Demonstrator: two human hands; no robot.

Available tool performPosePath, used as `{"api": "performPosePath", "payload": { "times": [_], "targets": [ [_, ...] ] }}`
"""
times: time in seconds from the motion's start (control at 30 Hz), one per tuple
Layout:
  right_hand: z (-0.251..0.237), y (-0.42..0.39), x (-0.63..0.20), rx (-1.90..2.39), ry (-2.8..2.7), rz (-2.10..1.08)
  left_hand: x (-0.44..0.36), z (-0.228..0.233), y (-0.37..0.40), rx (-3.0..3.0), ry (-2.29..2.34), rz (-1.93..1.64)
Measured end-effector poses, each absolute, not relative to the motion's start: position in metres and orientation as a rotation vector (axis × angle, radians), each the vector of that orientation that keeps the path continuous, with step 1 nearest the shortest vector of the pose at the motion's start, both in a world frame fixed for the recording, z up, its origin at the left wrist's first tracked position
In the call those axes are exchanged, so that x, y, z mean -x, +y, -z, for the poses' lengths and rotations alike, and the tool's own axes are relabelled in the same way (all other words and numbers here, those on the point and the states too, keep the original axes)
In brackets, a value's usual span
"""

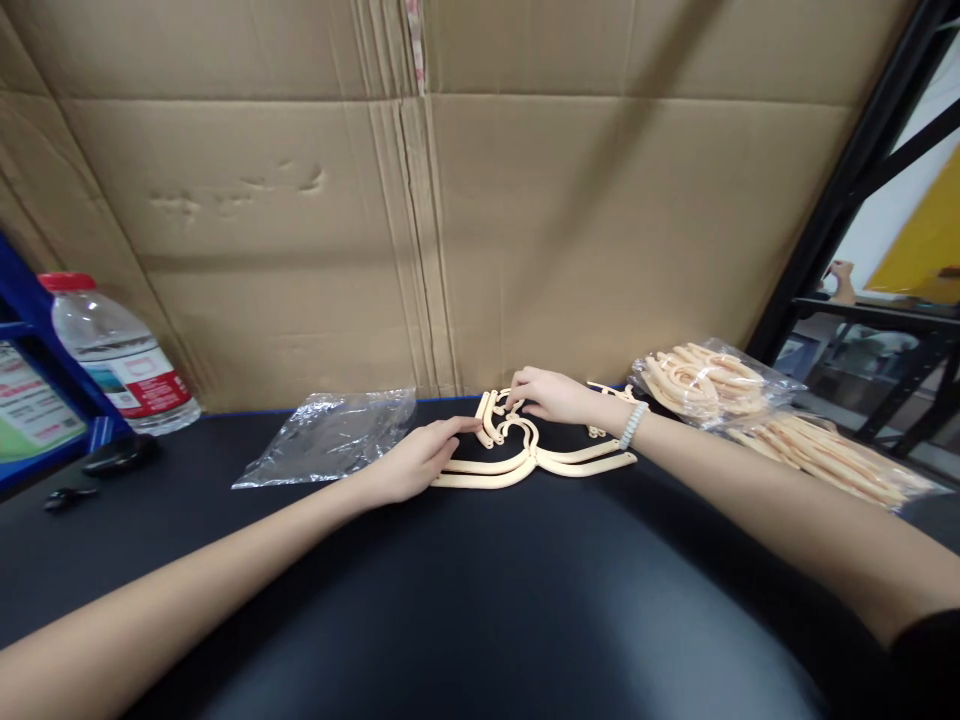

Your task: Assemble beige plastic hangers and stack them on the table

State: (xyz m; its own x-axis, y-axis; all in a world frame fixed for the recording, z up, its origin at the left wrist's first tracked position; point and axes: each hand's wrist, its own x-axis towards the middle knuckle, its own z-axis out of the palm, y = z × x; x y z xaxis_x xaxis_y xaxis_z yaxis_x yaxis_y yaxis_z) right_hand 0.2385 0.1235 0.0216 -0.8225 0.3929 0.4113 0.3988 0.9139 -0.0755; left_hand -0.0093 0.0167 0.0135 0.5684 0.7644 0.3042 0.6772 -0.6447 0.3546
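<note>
Curved, cream-coloured strips (484, 481) lie on the black tabletop, arranged in a branching, curling pattern. My left hand (411, 462) lies flat with its fingers stretched out over the pattern's left side, fingertips beside two short upright strips (489, 418). At the far edge of the pattern, my right hand (553, 396) has its fingers bent down and closed at a small curved strip (514, 408). The fingers partly cover that piece. Two longer strips (589, 465) extend to the right, below my right wrist.
An empty clear plastic bag (322, 440) lies left of my left hand. Two clear bags of cream strips (697, 380) sit at the right. A water bottle (124, 355) and a small black case (120, 455) are at the left. A cardboard wall (600, 230) closes off the back.
</note>
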Motion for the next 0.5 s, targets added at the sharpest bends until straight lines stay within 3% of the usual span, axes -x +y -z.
{"api": "performPosePath", "payload": {
  "times": [0.2, 0.5],
  "targets": [
    [-0.017, 0.131, -0.236, 0.526, -2.545, -0.107, 0.014, -0.011, 0.025, -2.616, 1.261, -0.760],
    [-0.029, 0.092, -0.254, 0.768, -1.811, -0.429, 0.021, -0.008, 0.030, -2.550, 1.331, -0.807]
  ]
}}
